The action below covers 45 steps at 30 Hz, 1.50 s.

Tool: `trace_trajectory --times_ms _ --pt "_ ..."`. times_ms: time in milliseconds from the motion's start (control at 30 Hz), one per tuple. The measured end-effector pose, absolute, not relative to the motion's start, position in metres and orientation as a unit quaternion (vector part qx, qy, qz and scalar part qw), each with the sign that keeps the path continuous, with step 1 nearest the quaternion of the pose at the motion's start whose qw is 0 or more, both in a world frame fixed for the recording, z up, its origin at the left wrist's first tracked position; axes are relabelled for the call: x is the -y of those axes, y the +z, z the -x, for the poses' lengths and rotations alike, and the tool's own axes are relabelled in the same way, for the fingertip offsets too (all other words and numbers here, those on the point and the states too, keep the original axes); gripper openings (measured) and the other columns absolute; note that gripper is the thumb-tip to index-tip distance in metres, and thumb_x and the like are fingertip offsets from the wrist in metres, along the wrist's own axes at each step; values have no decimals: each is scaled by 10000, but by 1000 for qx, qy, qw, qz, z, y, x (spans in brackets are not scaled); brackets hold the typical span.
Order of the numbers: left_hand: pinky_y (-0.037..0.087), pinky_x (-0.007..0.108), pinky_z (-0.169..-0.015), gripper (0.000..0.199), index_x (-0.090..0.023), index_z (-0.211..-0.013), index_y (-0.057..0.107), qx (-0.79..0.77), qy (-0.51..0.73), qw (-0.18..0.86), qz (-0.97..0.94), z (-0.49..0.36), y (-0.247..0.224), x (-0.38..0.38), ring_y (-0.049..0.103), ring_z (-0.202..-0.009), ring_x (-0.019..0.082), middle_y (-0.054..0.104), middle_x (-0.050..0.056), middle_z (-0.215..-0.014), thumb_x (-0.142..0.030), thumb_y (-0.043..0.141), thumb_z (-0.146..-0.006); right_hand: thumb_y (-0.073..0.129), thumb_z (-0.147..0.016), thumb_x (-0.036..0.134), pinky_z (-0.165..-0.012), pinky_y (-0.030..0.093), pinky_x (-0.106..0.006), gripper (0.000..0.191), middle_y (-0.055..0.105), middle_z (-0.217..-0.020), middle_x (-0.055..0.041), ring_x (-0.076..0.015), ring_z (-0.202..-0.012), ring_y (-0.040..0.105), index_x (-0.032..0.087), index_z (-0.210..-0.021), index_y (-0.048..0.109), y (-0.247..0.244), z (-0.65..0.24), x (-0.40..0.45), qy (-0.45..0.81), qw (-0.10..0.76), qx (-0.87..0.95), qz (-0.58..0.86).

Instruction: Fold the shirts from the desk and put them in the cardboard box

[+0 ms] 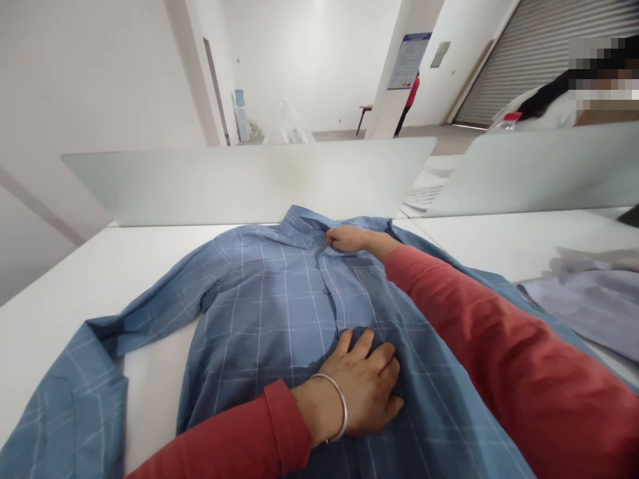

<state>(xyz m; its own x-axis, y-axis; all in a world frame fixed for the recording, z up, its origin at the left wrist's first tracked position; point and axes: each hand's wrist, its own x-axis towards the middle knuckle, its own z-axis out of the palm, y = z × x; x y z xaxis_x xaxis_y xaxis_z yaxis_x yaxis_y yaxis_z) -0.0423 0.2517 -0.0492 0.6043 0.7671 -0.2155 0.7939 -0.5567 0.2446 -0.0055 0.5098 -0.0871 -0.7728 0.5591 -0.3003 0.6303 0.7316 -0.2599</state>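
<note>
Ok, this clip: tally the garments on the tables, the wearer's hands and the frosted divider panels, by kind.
Garments: 2 (blue checked shirt, pale lilac garment)
Wearer's hands: 2 (left hand, right hand)
Frosted divider panels: 2 (left panel, right panel)
Total: 6

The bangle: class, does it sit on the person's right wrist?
No, the metal bangle circles the wrist of the left hand, which rests on the blue checked shirt.

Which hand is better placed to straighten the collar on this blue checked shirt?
Probably the right hand: it rests at the collar of the blue checked shirt. The left hand, with the bangle, lies much lower on the shirt, farther away.
</note>
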Motion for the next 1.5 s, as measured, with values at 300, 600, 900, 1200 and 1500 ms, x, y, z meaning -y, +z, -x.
trace_trajectory --times_ms 300,600,900,1200,1500 --pt "283 516 -964 452 -140 -1190 434 -447 -31 167 -878 42 -51 -250 260 -1220 288 399 57 -1296 -426 307 -865 370 -785 139 -730 388 -231 285 607 -971 -66 -160 -869 546 158 -1008 546 -83 7 -518 -230 -27 -895 -381" --pt "295 523 -956 449 -123 -1183 431 -444 -27 165 -880 42 -51 -251 269 -1215 296 406 66 -1278 -418 305 -868 462 -716 154 -748 427 -213 289 623 -975 -32 -145 -879 562 149 -970 598 -74 -33 -522 -339 5 -867 -364" --pt "282 522 -967 448 -121 -1188 425 -446 -21 165 -879 42 -51 -250 266 -1212 299 408 49 -1283 -411 307 -868 374 -794 137 -790 398 -275 336 613 -1020 -94 -209 -956 554 145 -1051 590 -82 -17 -522 -93 56 -928 -356" --pt "291 509 -955 453 -130 -1178 449 -444 -25 147 -883 42 -51 -250 280 -1196 297 416 52 -1285 -422 295 -868 350 -801 101 -829 380 -233 387 583 -1112 -68 -171 -1011 533 155 -1103 586 -90 30 -518 -158 22 -937 -312" --pt "299 496 -941 435 -135 -1151 470 -443 -25 142 -885 43 -49 -252 294 -1190 287 427 71 -1267 -418 308 -864 401 -813 157 -797 349 -247 277 607 -977 -86 -165 -920 540 133 -1006 598 -109 29 -504 -110 -34 -972 -204"
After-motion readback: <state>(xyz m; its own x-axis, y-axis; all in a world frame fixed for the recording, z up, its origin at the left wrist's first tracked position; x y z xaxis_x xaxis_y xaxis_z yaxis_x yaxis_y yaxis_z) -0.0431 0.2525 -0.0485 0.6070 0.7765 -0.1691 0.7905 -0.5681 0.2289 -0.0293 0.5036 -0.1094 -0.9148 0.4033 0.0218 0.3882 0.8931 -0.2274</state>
